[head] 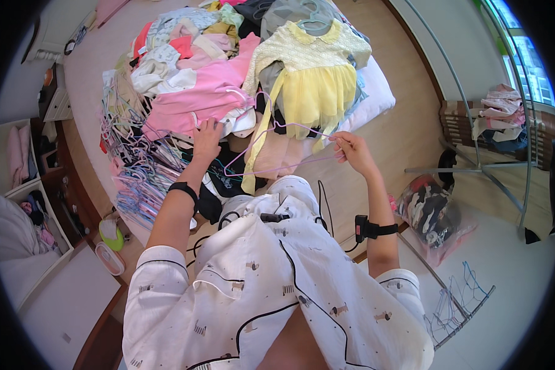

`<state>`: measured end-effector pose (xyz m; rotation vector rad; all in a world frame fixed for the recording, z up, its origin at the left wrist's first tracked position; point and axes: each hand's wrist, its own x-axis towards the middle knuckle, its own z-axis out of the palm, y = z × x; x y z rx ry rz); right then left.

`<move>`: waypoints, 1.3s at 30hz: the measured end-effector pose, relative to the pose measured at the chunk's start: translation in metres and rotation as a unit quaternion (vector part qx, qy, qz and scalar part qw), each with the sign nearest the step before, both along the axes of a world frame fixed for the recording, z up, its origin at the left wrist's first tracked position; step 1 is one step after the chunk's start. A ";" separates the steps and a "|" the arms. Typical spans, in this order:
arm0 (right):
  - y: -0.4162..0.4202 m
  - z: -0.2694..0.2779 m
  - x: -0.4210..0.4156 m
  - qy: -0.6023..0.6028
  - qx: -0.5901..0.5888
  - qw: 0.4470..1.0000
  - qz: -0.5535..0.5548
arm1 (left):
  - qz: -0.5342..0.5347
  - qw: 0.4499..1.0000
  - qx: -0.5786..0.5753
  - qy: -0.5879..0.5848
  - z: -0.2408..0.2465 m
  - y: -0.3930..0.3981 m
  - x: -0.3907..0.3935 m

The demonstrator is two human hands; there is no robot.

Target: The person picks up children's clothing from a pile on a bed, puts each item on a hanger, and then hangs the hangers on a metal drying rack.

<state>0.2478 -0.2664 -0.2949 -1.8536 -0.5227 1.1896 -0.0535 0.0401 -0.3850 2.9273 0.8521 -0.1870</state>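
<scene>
My right hand (355, 151) pinches one end of a thin lilac clothes hanger (226, 174). The hanger's hook points away from me, and its other end reaches over toward my left wrist. My left hand (207, 141) rests at the edge of a pink long-sleeved garment (199, 108); whether the fingers grip the cloth is unclear. A second, pink hanger (235, 90) lies by that garment. To the right, a yellow child's dress (321, 90) with a collar lies spread out on a pale blue hanger (315, 24). One yellow sash end hangs down behind the lilac hanger.
A heap of bundled hangers (143, 185) covers the bed's left side, with piled children's clothes (185, 46) beyond. On the right are a metal rack (478, 165), a filled plastic bag (430, 217) and a pole with wire hangers (465, 317). Black cables (326, 203) trail beside my knee.
</scene>
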 end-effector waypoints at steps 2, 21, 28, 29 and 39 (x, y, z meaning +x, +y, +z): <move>0.000 0.001 0.007 0.006 0.002 1.000 0.001 | -0.005 0.999 0.034 0.013 -0.017 0.007 0.004; 0.074 -0.009 0.001 -0.049 -0.052 0.988 0.139 | 0.249 0.961 -0.097 -0.076 -0.037 -0.003 0.052; 0.065 -0.017 -0.003 -0.028 -0.045 0.992 0.118 | 0.309 0.870 -0.292 -0.248 -0.064 0.014 0.039; 0.065 -0.020 -0.005 -0.023 -0.047 0.992 0.112 | 0.326 0.858 -0.299 -0.262 -0.063 0.023 0.031; 0.096 -0.020 -0.030 -0.052 0.026 0.981 0.183 | 0.242 0.930 -0.222 -0.166 0.039 0.067 -0.004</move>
